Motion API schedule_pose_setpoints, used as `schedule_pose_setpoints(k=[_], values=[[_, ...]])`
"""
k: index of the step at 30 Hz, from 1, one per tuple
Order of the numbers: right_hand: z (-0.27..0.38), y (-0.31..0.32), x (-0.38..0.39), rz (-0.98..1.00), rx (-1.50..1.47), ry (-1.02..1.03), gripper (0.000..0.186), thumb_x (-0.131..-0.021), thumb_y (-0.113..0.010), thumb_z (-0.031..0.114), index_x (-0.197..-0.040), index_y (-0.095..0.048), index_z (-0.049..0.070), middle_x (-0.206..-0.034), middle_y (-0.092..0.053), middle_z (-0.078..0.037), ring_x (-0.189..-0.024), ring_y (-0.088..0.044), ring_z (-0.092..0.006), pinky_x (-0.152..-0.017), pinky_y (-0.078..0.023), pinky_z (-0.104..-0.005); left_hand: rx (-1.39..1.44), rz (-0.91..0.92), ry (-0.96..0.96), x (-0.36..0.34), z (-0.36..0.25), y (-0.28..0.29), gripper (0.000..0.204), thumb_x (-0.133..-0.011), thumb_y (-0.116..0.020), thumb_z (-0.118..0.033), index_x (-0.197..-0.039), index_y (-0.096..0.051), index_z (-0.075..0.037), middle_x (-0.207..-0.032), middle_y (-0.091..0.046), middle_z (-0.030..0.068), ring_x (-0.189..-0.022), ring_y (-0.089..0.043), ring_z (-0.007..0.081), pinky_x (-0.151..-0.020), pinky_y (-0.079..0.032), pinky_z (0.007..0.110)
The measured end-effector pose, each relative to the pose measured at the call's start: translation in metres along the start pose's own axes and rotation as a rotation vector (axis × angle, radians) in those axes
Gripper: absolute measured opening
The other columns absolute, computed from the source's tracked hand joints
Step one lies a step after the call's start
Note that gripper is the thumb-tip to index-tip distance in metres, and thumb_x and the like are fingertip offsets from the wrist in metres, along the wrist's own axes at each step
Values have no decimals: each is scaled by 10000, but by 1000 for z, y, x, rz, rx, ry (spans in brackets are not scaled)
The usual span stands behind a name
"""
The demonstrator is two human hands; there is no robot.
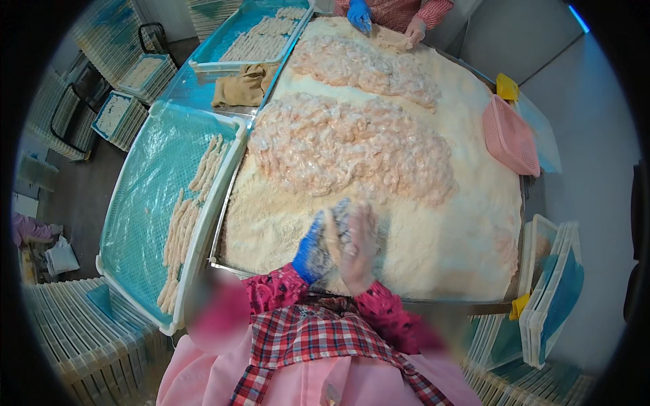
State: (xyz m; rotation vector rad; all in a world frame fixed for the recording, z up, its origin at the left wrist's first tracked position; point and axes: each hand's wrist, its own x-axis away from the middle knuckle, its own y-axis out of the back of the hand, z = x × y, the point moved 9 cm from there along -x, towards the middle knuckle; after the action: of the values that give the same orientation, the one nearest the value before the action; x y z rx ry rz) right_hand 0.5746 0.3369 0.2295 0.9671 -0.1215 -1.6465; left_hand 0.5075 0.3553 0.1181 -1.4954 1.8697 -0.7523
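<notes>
pink basket [511, 139]: right side
brown cloth [244, 86]: crumpled, upper left
white bag [62, 257]: far left
stacked trays [91, 331]: lower left

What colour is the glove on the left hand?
The left hand wears a powder-dusted blue glove, best seen in the head view.

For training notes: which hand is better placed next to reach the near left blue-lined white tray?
Probably the blue-gloved left hand, nearer that tray; the right hand sits farther across.

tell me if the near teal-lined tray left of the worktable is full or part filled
Part filled: pale coated strips lie along the right side of the tray; bare teal mesh shows at left.
</notes>
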Motion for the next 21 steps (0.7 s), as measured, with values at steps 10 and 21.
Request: schedule_pose_setpoints(k=[10,21], values=[[10,-39,0,275,-48,173,516,-946,-236,379,-1339,-440,115,-1483,-245,-107,-1383,-165,-318,-1111,-61,-492,437,-66,-663,21,-23,-28,519,-950,-358,-210,-1433,-232,-67,-1452,-307,112,-1341,-254,274,-1134,-88,392],[-17,-34,-37,362,-116,19,621,-843,-588,289,-1336,-362,-14,-1314,-423,-242,-1238,-387,-377,-1053,-279,-417,404,-592,187,6,11,38,464,-972,-378,-351,-1307,-414,-33,-1088,-574,120,-874,-572,166,-747,-483,299]])
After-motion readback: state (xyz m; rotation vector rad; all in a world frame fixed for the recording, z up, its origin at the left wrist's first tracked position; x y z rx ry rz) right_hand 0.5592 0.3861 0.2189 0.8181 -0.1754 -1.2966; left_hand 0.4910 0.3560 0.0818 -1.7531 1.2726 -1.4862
